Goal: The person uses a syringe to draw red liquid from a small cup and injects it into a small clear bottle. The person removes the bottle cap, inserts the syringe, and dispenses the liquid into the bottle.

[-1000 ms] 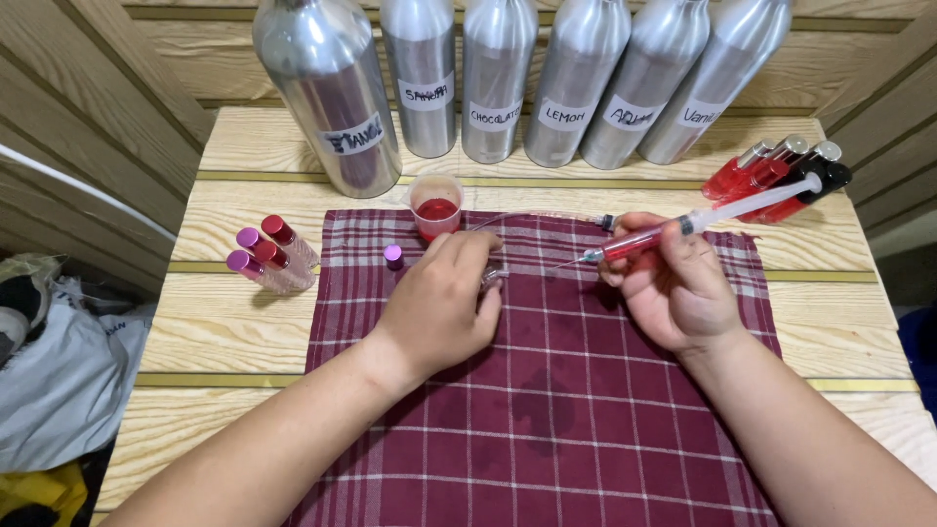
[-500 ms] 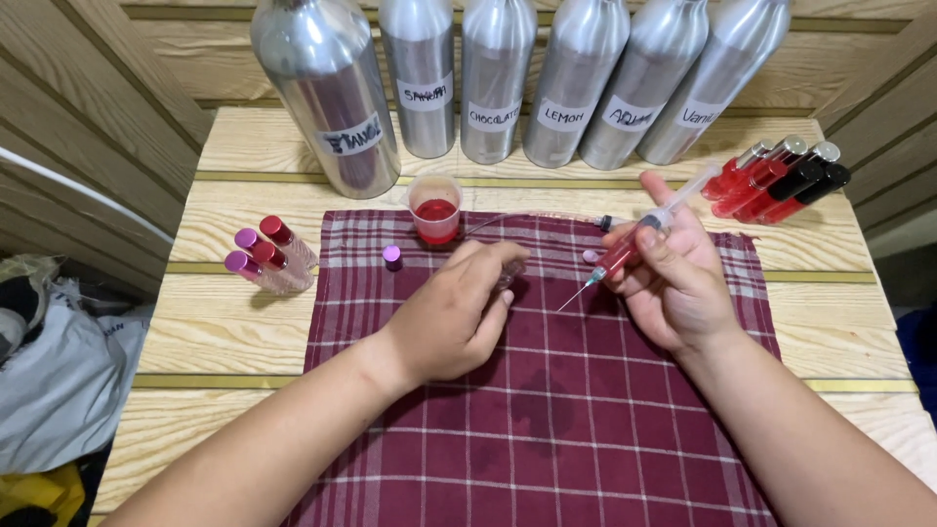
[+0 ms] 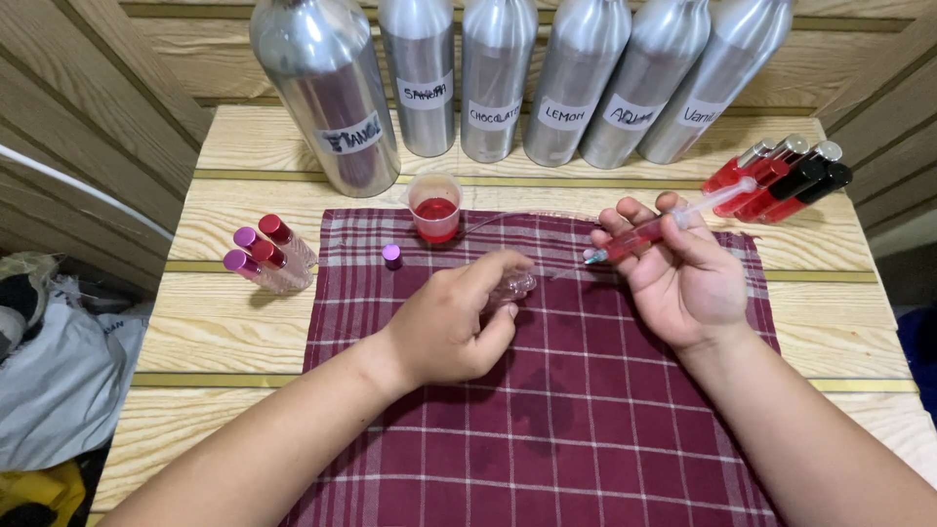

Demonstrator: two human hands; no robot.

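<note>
Head view: 2 bare hands are seen from above over a maroon checked cloth (image 3: 547, 410) laid on a pale wooden table (image 3: 234, 322).
Risk: a spill of red liquid onto the cloth is judged possible, since the needle tip is held just beside the vial mouth but not inside it; a push on the plunger now would cause it.
Risk 2: a prick to the left thumb is judged possible, because it is curled close to the needle's line.
Risk 3: the small vial could be tipped or dropped, as it is gripped by fingertips only.
Left hand (image 3: 444, 327): curled palm-down, forearm brought in from the lower left; a small clear vial (image 3: 512, 288) is pinched between thumb and fingers, its mouth turned toward the right hand.
Right hand (image 3: 683, 283): raised off the cloth, wrist bent; the fingers are closed round a syringe (image 3: 649, 232) filled with red liquid, needle pointed left, plunger drawn out behind the hand.
Beyond the left hand: a small cup (image 3: 435, 207) of red liquid and a purple cap (image 3: 392, 256).
Left of the left hand: 4 capped vials (image 3: 265, 256).
Beyond the right hand: red filled tubes (image 3: 781, 176).
Far edge: 6 metal bottles (image 3: 493, 78) are stood in a row.
</note>
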